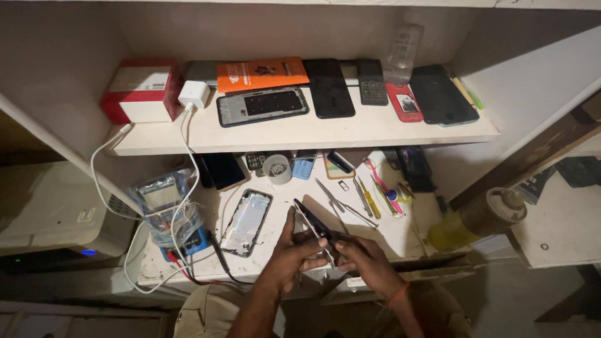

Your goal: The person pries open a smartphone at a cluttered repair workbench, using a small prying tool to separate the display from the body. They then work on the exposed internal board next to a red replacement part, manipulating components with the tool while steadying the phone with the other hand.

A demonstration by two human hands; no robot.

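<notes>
Phone [313, 225] between left hand [293, 253], right hand [366, 260]

My left hand [294, 253] and right hand [366, 260] cover the lower end of the phone [316, 226] I hold, so I cannot tell how my fingers grip it there. The shelf [300, 134] hides the upper parts of the small phones beneath it. My knees run off the bottom edge. The tweezers [344, 205] are too thin to make out clearly.
</notes>
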